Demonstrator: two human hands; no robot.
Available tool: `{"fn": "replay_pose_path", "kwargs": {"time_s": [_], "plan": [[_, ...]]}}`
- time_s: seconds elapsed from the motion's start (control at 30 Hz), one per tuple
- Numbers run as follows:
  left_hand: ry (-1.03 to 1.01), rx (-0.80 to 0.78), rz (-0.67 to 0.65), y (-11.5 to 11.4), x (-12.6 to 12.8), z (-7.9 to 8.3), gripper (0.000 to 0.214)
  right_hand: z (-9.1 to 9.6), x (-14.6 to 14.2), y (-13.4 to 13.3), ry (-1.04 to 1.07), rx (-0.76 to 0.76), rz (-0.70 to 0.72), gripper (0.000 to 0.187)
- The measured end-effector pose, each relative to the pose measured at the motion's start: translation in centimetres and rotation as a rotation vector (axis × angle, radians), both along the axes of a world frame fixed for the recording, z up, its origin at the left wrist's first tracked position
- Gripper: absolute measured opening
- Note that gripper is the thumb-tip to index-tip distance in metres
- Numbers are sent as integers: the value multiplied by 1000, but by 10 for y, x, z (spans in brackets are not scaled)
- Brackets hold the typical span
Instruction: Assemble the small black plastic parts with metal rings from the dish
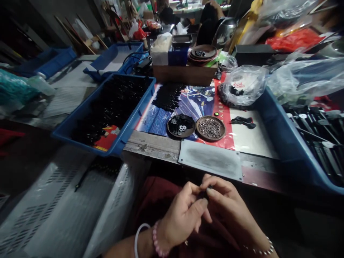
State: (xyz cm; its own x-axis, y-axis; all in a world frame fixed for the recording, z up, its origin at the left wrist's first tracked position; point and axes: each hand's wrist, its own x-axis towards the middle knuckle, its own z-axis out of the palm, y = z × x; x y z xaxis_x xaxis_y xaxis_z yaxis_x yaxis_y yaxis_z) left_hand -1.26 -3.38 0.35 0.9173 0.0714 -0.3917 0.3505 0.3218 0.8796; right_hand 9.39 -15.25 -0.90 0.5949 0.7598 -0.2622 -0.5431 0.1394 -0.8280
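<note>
My left hand (182,213) and my right hand (227,197) meet in front of my body, just below the table's edge. Both are closed, with the fingertips pinched round a small black piece (203,194); most of it is hidden, so its kind does not show. On the table beyond, a round dish (172,133) holds black bits and pale discs. Beside it, another dish (211,137) is filled with tiny shiny metal parts. A pale metal plate (209,157) is fixed along the table edge, nearest my hands.
A blue tray (114,148) of black pieces stands left, and a blue bin (279,125) of long black parts right. Black pieces (168,96) lie in a row on the printed sheet. Dark strips (243,122) and a clear plastic bag (245,84) are at right.
</note>
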Motion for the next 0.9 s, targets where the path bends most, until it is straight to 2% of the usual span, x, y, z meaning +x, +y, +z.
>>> {"fn": "replay_pose_path", "kwargs": {"time_s": [0.17, 0.3, 0.4, 0.5, 0.57, 0.7, 0.9], "plan": [[44, -15, 13, -7, -2, -2, 32, -11, -13, 2, 45, 56, -47, 18], [-65, -137, 86, -11, -6, -7, 30, -14, -21, 5, 60, 105, -42, 19], [-90, -40, 85, -7, -10, -3, 29, -12, -20, 10, -4, 132, -14, 20], [-55, 92, -29, -1, -13, 4, 28, -11, -16, 12, -50, 187, 40, 25], [-50, 112, -58, 1, -15, 5, 29, -10, -15, 10, -51, 167, 55, 26], [-53, 35, -32, 4, -18, 4, 31, -3, -17, 6, -135, 68, 9, 21], [-25, 107, -51, 7, -22, 21, 32, 18, -21, 6, -271, -26, -15, 27]]}}
